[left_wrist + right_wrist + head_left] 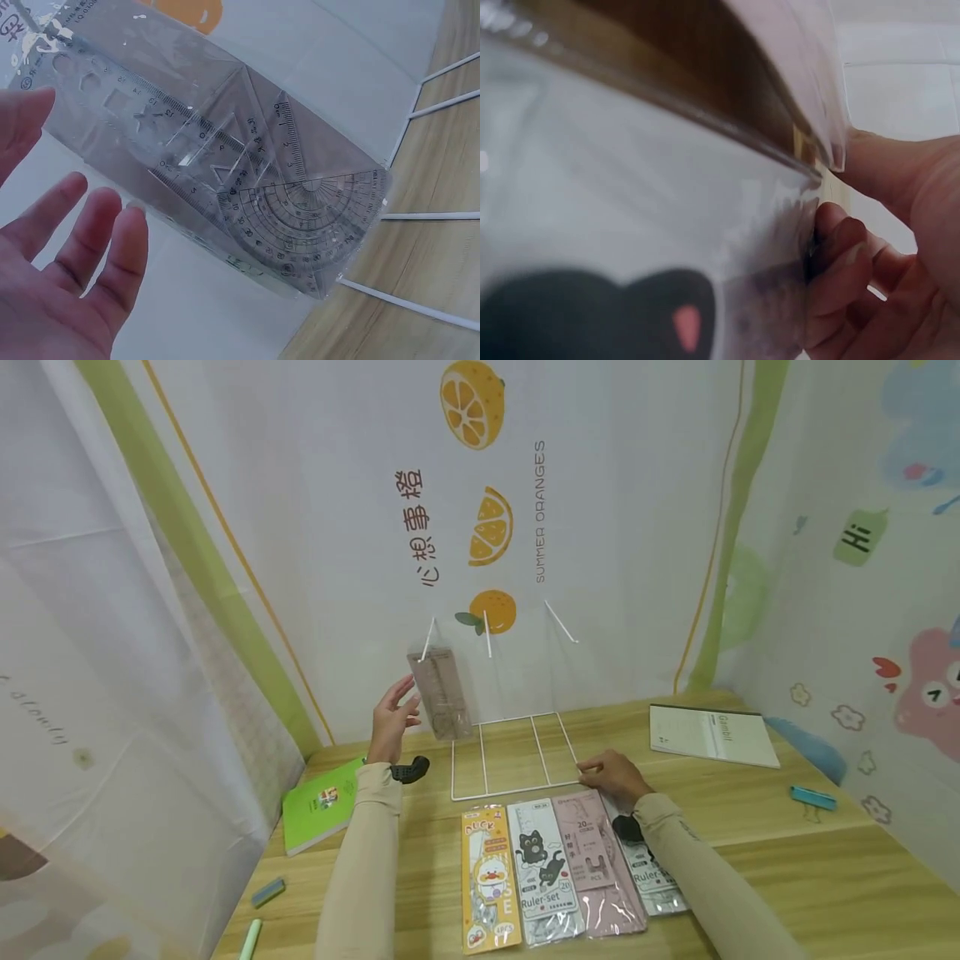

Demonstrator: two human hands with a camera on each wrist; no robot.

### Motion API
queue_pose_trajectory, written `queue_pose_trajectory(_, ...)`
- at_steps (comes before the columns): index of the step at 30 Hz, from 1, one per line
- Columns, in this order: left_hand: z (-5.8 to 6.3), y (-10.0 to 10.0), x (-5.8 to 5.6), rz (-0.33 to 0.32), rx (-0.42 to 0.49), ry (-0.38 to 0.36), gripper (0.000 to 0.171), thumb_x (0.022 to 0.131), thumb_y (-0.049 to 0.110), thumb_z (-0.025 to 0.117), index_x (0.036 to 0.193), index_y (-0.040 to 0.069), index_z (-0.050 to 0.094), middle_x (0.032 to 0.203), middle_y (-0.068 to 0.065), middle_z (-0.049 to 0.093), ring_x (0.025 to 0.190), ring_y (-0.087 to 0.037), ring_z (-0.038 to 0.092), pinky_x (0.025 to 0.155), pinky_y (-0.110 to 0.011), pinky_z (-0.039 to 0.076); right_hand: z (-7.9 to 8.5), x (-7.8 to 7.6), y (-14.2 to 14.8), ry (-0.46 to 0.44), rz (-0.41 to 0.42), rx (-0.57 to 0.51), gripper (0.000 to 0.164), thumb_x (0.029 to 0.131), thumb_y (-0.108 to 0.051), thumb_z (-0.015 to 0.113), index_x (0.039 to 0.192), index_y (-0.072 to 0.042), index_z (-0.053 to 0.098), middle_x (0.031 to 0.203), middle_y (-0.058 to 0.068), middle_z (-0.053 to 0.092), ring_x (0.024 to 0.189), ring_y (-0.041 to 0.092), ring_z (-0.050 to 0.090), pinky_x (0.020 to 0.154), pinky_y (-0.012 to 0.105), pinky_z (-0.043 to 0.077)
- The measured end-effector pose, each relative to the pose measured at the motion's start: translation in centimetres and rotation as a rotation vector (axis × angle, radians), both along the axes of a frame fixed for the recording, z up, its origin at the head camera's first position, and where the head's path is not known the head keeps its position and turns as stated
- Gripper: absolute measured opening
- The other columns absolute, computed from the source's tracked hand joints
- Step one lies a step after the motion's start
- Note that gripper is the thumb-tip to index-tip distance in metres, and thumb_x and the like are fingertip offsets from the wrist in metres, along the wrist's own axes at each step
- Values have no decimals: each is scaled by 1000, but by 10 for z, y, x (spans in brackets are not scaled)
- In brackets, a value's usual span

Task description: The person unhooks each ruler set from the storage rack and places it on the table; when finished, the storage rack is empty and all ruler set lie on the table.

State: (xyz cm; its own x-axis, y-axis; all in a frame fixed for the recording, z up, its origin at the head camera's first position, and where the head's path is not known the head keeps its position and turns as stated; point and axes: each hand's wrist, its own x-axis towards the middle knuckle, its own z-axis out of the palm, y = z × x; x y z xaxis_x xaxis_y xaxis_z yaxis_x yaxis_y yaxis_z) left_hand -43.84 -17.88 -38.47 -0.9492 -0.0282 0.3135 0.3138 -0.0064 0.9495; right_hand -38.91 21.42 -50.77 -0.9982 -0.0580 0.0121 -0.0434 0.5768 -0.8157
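Observation:
A clear-fronted ruler set (440,693), with a straight ruler, triangles and a protractor in its sleeve (300,202), hangs from the left prong of a white wire display rack (483,762). Beside the package's left edge is my left hand (392,718), fingers spread and slightly bent, with nothing in them. My right hand (611,774) is at the rack base's right front corner, thumb and curled fingers pinching the wire. Right below that hand lie a pink ruler set (600,877) and a cat-printed one (658,885), partly hidden by the forearm.
Further left in the front row are another cat ruler set (543,868) and a yellow duck set (489,885). A green notebook (318,810), an eraser-like block (268,892) and a light-green pen (251,939) lie left; a Gambit notebook (712,735) and a blue clip (813,798) lie right.

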Motion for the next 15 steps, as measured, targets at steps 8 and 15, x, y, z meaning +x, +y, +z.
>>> queue_pose_trajectory(8,7,6,-5,-47,47,-47,47,100,14,64,146,16,55,146,-10,48,76,-13,55,63,-20,51,0,-1,0,12,-4,51,32,87,-13,78,117,-3,75,119,19,71,85,20,56,69,28,46)
queue_pose_trajectory(15,12,8,-7,-119,48,-25,47,100,15,64,146,13,55,122,-1,58,70,-8,47,64,-21,45,0,-2,2,6,-2,46,33,88,-15,77,119,-3,74,115,17,71,81,20,56,65,28,46)
